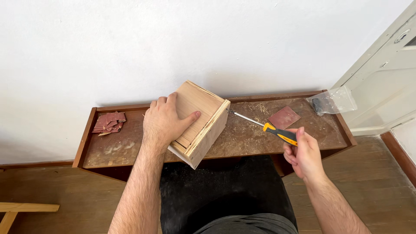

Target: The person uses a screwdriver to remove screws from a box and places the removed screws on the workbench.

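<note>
Dark trousers (221, 195) dusted with sawdust fill the lower middle of the view, nearest the camera, with both bare forearms reaching past them toward a low brown tray-like bench (85, 134) against the white wall. A plywood box (200, 122) is tilted on the front edge of that bench, near its middle, one corner hanging over the rim. The box is pressed from above by the left hand (164, 123) — fingers spread flat over its top face, thumb laid along the side panel. To the right of the box a screwdriver (266, 126) with a yellow-and-black handle is gripped in the closed right hand (303, 154), fingers wrapped round the handle's end; its metal shaft is pointed at the box's upper right edge, the tip at or just beside the wood. Beyond the shaft, further right of the box, a square sheet of reddish sandpaper (284, 117) is laid flat. A clear plastic bag (333, 101) holding small dark parts is seen at the bench's far right corner. Left of the box — well apart — a heap of torn sandpaper scraps (109, 122) is piled.
</note>
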